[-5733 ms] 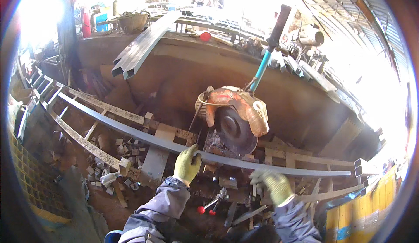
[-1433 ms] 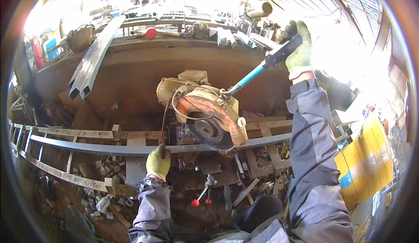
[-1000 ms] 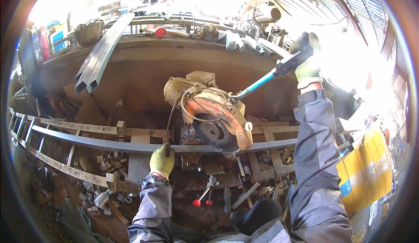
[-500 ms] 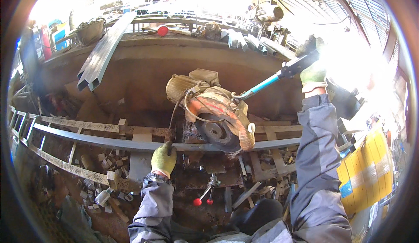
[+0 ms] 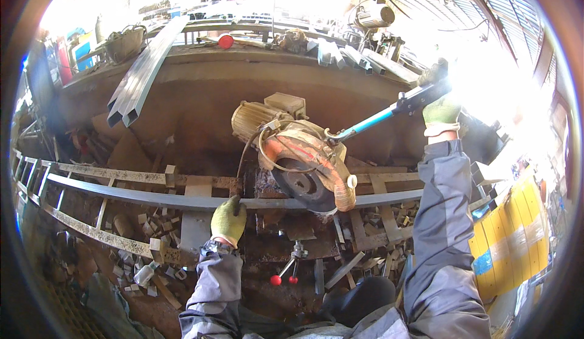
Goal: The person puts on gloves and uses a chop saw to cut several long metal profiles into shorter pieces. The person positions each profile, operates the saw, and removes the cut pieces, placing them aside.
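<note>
My right hand, in a green glove with a dark palm, is closed around the black grip of the blue lever on a cut-off saw. The saw's dusty orange guard covers the upper part of a dark cutting disc. The disc's lower edge meets a long grey metal bar lying across the frame. My left hand, gloved too, grips this bar left of the disc, its fingertips partly hidden. Behind the guard sits the saw's motor, with a cable hanging near my left hand.
A ladder-like metal frame supports the bar at left. Small offcuts litter the ground below. Two red-knobbed levers stand in front of the saw. Square tubes jut from the far ledge. A yellow slatted panel is at right.
My right hand has moved slightly down and right with the lever, and the saw head has dipped a little with it. My left hand stays on the bar.
</note>
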Demonstrator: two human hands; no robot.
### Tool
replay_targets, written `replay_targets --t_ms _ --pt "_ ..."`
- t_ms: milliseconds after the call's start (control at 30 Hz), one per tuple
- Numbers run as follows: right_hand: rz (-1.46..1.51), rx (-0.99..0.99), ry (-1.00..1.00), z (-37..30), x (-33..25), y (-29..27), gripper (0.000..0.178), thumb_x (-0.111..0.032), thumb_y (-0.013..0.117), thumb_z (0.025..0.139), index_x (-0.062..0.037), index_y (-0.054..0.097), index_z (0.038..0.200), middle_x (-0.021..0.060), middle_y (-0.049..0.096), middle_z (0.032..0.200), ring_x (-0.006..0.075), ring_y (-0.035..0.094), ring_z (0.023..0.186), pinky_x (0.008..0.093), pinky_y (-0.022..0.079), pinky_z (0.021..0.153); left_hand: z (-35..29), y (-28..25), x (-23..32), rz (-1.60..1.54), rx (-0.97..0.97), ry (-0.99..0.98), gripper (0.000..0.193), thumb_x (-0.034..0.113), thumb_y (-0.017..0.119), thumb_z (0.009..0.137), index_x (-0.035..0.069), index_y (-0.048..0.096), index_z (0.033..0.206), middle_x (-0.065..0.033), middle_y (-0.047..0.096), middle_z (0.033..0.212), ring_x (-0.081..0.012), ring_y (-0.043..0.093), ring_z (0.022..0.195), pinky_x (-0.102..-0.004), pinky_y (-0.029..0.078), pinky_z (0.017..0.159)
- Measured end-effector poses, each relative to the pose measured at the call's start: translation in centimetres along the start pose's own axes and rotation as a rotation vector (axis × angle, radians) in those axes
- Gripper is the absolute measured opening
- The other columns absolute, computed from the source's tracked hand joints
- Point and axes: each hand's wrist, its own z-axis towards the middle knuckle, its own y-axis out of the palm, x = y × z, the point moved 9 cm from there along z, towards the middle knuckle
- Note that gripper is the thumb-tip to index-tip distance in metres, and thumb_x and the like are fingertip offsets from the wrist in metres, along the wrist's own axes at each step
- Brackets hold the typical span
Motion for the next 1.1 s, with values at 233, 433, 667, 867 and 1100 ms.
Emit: replay_targets --t_ms 233,433,667,867,1100 --pt "0.002 0.013 -0.007 -0.4 -0.2 -0.3 0.039 -0.04 0.088 0.112 -0.0034 0.081 0.124 0.0022 0.077 0.093 0.0182 0.069 0.081 0.0383 0.057 0.08 0.4 -0.5 0.3 -0.003 -0.018 -0.021 0.045 0.036 0.074 0.111 0.006 0.084 0.143 -0.0256 0.086 0.132 -0.0495 0.08 0.127 -0.0592 0.063 0.111" --pt "-0.006 0.052 0.002 -1.0 -0.1 -1.8 0.038 -0.041 0.083 0.116 -0.0054 0.081 0.127 0.003 0.076 0.095 0.0183 0.067 0.081 0.0409 0.056 0.082 1.1 -0.6 0.5 0.002 -0.056 -0.039 0.042 0.034 0.073 0.111 0.005 0.085 0.139 -0.0268 0.086 0.128 -0.0506 0.08 0.124 -0.0604 0.063 0.109" --pt "0.023 -0.117 0.026 -1.2 -0.3 -3.2 0.036 -0.032 0.059 0.127 -0.0062 0.082 0.137 0.0069 0.081 0.109 0.0225 0.073 0.099 0.043 0.06 0.095 1.5 -0.2 0.0 -0.023 0.015 0.014 0.042 0.033 0.073 0.112 0.006 0.085 0.142 -0.0267 0.086 0.129 -0.0507 0.08 0.125 -0.0582 0.064 0.108" --pt "-0.063 0.095 -0.041 -2.3 -0.8 -6.1 0.042 -0.042 0.069 0.12 -0.0041 0.079 0.134 0.0046 0.08 0.106 0.0217 0.072 0.093 0.0424 0.058 0.094 1.9 -0.8 0.1 -0.002 0.0 -0.011 0.041 0.032 0.073 0.112 0.008 0.085 0.142 -0.0261 0.087 0.126 -0.0509 0.08 0.122 -0.0578 0.065 0.104" --pt "-0.013 0.094 -0.035 -3.5 -1.3 -5.1 0.038 -0.042 0.08 0.117 -0.0054 0.078 0.128 0.0021 0.072 0.098 0.0186 0.063 0.086 0.0405 0.054 0.085 2.0 -1.2 0.3 -0.024 -0.017 -0.027 0.044 0.036 0.072 0.112 0.007 0.085 0.143 -0.0248 0.087 0.133 -0.0481 0.08 0.128 -0.0579 0.064 0.111"
